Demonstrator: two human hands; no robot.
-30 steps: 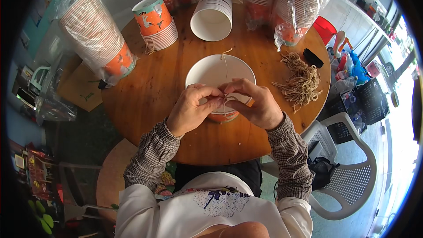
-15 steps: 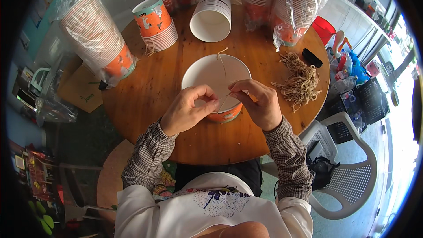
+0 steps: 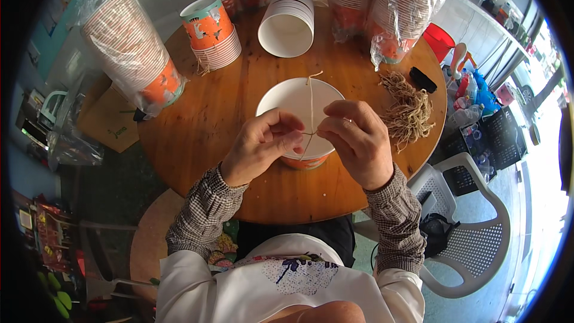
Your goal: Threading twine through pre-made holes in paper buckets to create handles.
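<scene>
A round paper tub, white inside with an orange printed outside, stands in front of me on the table. A thin tan string runs over its mouth from the far rim toward the near side, with a crossing or loop above the opening. On the left of that crossing, my left hand is closed in a pinch on one end of the string. My right hand pinches the string from the right side, thumb against fingers. Both hands hover over the tub's near half.
A bundle of tan strings lies at the right beside a black object. Stacked orange tubs, a stack of white tubs on its side and plastic-wrapped stacks line the back and left of the wooden table.
The tub has shifted slightly right. My right hand has moved a little right, and the string now lies straighter across the tub's mouth, with its crossing in plain sight.
</scene>
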